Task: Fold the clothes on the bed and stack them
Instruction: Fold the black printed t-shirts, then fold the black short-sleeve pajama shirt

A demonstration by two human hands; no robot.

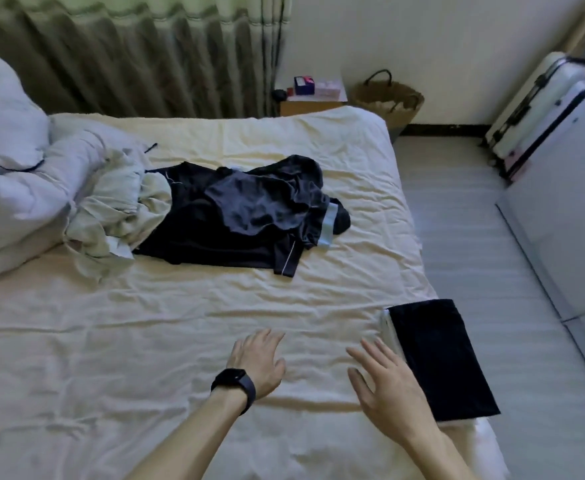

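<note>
A heap of unfolded dark clothes point(246, 216) lies in the middle of the cream bed sheet point(145, 341), with a pale green garment point(118, 209) crumpled against its left side. A folded black garment point(440, 358) sits on a thin white folded piece at the bed's right edge. My left hand point(258, 358), with a black watch on the wrist, hovers over the bare sheet with relaxed fingers and holds nothing. My right hand point(384, 382) is spread open just left of the folded stack, also holding nothing.
A bunched white duvet point(10, 188) fills the bed's left side. Behind the bed stand a curtain point(128, 53), a bedside table point(313, 95) with small boxes and a woven basket point(389, 98). Suitcases point(540, 109) and a white cabinet point(575, 209) line the right wall beyond the floor strip.
</note>
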